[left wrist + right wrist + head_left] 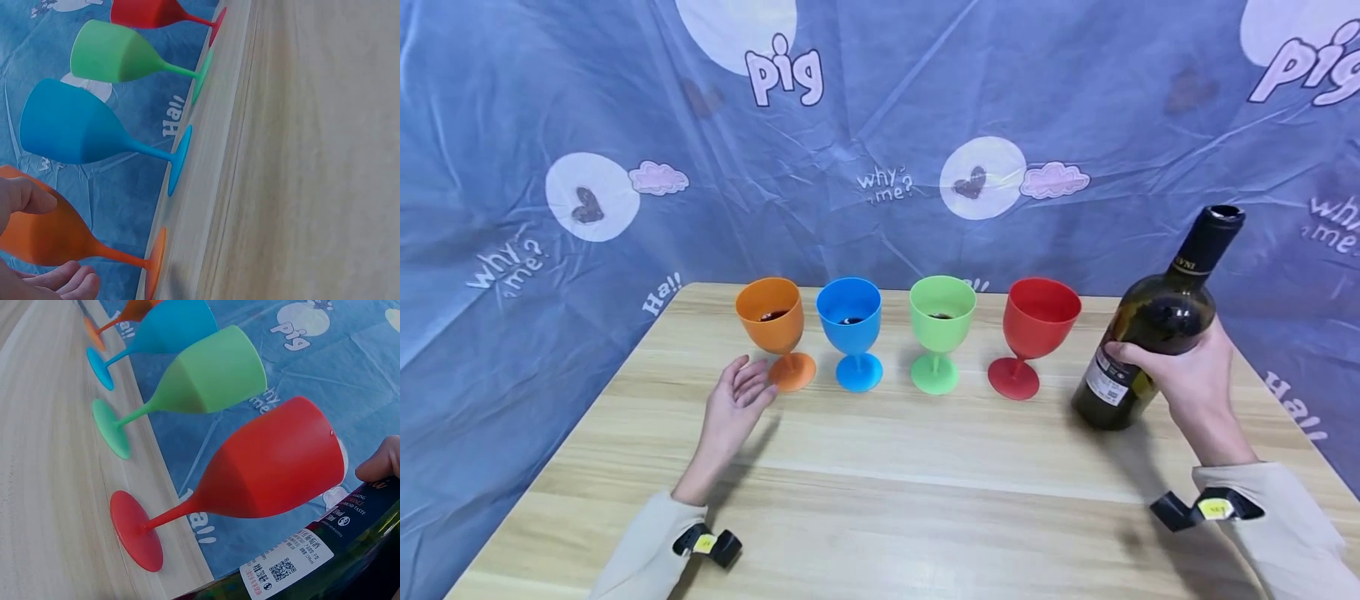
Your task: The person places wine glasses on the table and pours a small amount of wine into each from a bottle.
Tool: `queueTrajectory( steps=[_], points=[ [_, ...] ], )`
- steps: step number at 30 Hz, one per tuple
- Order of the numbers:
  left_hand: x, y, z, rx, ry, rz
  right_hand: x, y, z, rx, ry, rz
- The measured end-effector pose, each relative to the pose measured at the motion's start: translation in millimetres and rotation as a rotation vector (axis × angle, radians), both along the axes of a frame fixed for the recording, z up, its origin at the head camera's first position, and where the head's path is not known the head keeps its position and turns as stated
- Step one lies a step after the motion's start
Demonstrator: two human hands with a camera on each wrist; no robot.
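My right hand [1202, 396] grips a dark green wine bottle [1161, 321] round its body, thumb across the label. The bottle leans to the right with its open mouth up; whether its base touches the table I cannot tell. Just left of it stands a red goblet [1041, 321], whose inside shows no dark liquid. Farther left are a green goblet [938, 325], a blue goblet [848, 321] and an orange goblet [772, 325], each with a little dark liquid inside. Beside the orange one, my left hand [739, 404] has its fingers loosely bent, holding nothing.
The goblets stand upright in a row near the back edge of the wooden table [880, 500]. Behind it hangs a blue printed cloth [880, 100]. Small black cameras are strapped over both pale sleeves [647, 542].
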State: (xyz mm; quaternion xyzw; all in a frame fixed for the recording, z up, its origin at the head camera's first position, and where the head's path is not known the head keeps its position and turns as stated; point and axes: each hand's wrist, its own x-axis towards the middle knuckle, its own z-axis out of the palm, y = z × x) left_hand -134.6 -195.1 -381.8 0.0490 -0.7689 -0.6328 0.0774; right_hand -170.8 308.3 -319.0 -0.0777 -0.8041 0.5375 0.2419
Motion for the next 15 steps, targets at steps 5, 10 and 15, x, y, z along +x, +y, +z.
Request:
queueTrajectory(
  steps=[5,10,15],
  points=[
    [4.4,1,-3.1,-0.007,-0.010,0.000,-10.5,-1,-1.4,-0.033,-0.013,-0.004],
    [5.8,4,-5.1,-0.023,0.020,-0.008,-18.8,0,-2.9,-0.126,-0.002,-0.009],
    [6.5,4,-5.2,-0.049,0.050,-0.013,-24.9,2,-3.6,-0.296,0.024,-0.001]
  ],
)
